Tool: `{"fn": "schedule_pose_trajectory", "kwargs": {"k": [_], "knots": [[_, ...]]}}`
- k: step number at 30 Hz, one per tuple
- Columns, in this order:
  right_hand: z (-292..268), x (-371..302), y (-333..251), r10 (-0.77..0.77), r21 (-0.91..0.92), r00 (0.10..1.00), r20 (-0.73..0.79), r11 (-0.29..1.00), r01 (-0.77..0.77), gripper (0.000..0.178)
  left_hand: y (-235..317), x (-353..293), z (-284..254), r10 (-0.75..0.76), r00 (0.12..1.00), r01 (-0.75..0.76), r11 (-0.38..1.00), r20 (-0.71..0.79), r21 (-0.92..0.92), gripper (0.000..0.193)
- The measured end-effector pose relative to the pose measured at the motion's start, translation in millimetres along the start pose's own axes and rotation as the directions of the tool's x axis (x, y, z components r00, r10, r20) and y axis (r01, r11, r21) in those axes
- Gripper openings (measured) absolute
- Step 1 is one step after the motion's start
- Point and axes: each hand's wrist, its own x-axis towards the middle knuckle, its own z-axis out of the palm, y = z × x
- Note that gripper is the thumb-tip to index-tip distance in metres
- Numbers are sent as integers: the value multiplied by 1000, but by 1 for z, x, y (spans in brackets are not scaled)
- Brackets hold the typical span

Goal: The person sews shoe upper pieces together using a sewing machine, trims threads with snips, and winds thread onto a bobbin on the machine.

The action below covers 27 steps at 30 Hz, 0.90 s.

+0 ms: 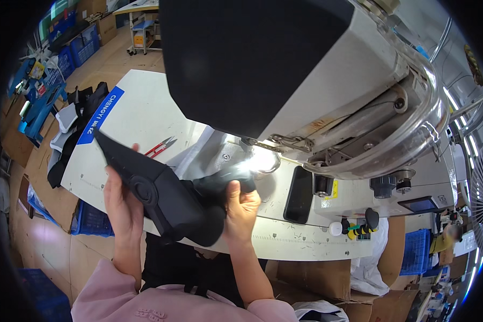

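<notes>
A black sewn fabric piece (169, 196) with a raised round ring on its face is held tilted above the near edge of the sewing table. My left hand (124, 206) holds it at its left side, with most fingers hidden behind it. On the right, my right hand (242, 209) pinches its dark fabric, thumb on top, just short of the lit needle area of the sewing machine (349, 107). Red-handled thread snips (160, 147) lie on the table (145, 102) beyond the piece. Right of my right hand lies a dark phone (299, 194).
The machine head overhangs the work from the far side. Small spools and a white-capped container (336, 228) stand at the table's right. Dark fabric pieces (72, 134) lie past the left edge. Cardboard boxes (316, 279) and a blue crate (416, 252) stand below right.
</notes>
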Motion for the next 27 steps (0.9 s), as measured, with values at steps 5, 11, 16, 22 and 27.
{"fn": "schedule_pose_trajectory", "kwargs": {"k": [5,11,16,22,27], "knots": [[-24,14,-29,-226,-494,968,-106,857,146,13,-31,7,12,94,957,-184,929,275,322,40],[-34,17,-53,-343,-612,938,-45,752,245,38,-36,-1,49,-245,840,-57,847,484,528,28],[-34,14,-62,-239,-630,970,32,749,205,27,-34,12,73,-320,760,-152,759,566,633,26],[-39,14,-60,-231,-714,968,96,662,229,29,-34,11,81,-170,867,-266,638,469,723,25],[-41,17,-55,-270,-739,956,116,620,264,21,-32,12,83,-188,886,-190,688,424,700,25]]}}
